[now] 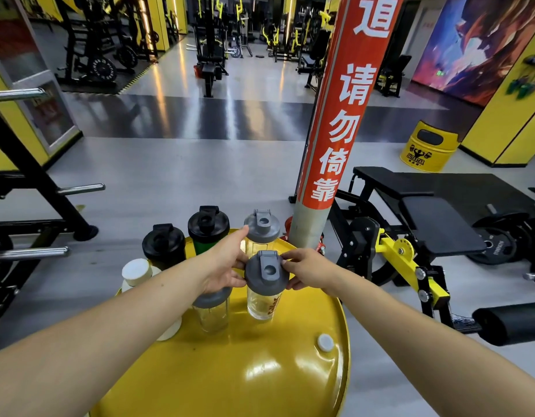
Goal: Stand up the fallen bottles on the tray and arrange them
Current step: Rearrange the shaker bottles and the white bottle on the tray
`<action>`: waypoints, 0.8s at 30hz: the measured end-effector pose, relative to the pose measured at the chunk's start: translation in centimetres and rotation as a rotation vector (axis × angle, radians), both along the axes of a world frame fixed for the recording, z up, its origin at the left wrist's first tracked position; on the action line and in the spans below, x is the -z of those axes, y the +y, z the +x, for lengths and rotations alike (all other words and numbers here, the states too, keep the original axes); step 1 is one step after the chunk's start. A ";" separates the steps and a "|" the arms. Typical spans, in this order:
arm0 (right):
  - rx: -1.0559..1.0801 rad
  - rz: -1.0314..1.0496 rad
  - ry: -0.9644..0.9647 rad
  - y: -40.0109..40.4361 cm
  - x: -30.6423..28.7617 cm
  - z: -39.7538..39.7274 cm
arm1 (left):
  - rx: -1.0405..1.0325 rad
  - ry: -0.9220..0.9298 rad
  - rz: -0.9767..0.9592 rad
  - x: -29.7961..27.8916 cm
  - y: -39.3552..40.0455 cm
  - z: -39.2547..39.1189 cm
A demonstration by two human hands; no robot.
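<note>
Both hands (269, 270) gripping upright grey-lidded bottle (266, 278), yellow tray (230, 371)

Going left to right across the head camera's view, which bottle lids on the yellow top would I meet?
White cap → black lid → second black lid → gray lid between both hands

Yellow tray (260, 371) round, glossy, small grey cap (325, 342) near right rim. Six bottles upright. Near clear bottle (264, 284), grey lid, gripped at lid from both sides: left hand (227, 266) on left edge, right hand (311, 270) on right edge. Second clear bottle (212, 311) just left, partly under left hand. Far clear bottle (261, 228) behind. Green bottle (208, 228) and black bottle (164, 245), black lids, at back left. White bottle (137, 273) at left rim. Red pillar (344, 115) beyond tray, black bench (425, 212) to right.
</note>
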State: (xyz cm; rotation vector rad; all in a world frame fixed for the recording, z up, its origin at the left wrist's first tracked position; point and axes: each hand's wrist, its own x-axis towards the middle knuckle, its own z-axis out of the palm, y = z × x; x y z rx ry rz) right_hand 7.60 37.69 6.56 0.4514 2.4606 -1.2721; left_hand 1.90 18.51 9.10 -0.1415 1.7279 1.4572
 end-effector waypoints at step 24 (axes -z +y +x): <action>-0.042 0.138 0.300 -1.3 -4.2 -1.6 | -0.136 0.268 0.015 -2.1 -1.6 -0.8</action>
